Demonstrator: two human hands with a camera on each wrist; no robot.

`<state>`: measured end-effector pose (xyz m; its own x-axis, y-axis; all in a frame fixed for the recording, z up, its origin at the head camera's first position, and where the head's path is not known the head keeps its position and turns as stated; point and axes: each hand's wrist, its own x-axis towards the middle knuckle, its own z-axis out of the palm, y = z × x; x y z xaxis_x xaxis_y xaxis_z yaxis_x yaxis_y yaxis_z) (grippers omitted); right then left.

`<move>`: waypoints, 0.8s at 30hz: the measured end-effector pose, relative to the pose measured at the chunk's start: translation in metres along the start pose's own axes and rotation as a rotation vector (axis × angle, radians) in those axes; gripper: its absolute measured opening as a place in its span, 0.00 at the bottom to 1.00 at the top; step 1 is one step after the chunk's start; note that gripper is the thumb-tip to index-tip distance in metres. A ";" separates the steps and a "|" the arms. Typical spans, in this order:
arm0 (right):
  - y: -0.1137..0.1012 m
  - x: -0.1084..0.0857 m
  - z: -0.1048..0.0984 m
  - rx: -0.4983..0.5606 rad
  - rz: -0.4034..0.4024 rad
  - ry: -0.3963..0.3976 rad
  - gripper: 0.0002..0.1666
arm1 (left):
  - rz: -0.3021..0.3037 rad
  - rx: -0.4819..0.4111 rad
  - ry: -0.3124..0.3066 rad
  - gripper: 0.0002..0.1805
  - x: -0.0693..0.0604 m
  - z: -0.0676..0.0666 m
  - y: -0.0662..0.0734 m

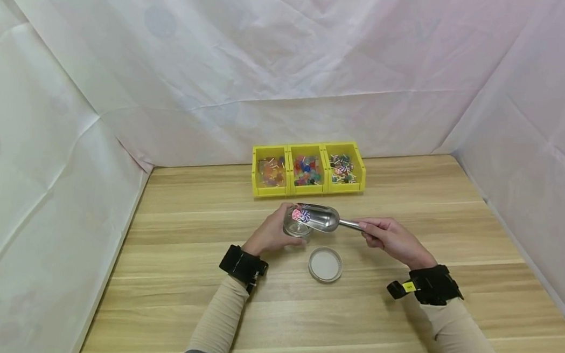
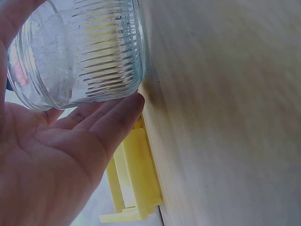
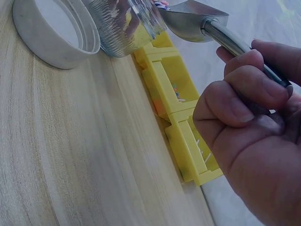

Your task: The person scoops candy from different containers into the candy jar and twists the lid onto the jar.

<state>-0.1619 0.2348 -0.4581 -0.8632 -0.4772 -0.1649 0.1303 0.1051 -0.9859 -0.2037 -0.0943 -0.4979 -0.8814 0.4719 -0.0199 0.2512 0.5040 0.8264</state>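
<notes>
A ribbed glass jar stands at the middle of the table, and my left hand grips it with thumb and fingers on opposite sides. No contents show through the jar's wall in the left wrist view. My right hand holds a metal scoop by its handle, fingers curled round it. Over the jar's mouth lies the scoop's front end, carrying pink and purple swirl lollipops. Just in front of the jar, a round white lid rests on the table with its rim up.
Behind the jar, a row of three joined yellow bins holds small lollipops of several colours. The wooden table meets white cloth walls at the back and both sides.
</notes>
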 end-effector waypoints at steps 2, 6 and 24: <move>0.000 0.000 0.000 -0.035 0.001 0.016 0.26 | 0.001 -0.001 0.002 0.51 0.000 0.000 0.000; -0.002 0.000 0.000 -0.065 -0.007 0.026 0.26 | -0.004 -0.002 0.003 0.52 0.000 0.000 0.001; -0.002 -0.003 0.004 -0.109 -0.008 0.052 0.26 | 0.000 -0.008 0.005 0.51 -0.001 -0.001 0.000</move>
<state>-0.1575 0.2325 -0.4554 -0.8883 -0.4333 -0.1522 0.0716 0.1966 -0.9779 -0.2029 -0.0952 -0.4975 -0.8835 0.4682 -0.0166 0.2484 0.4982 0.8307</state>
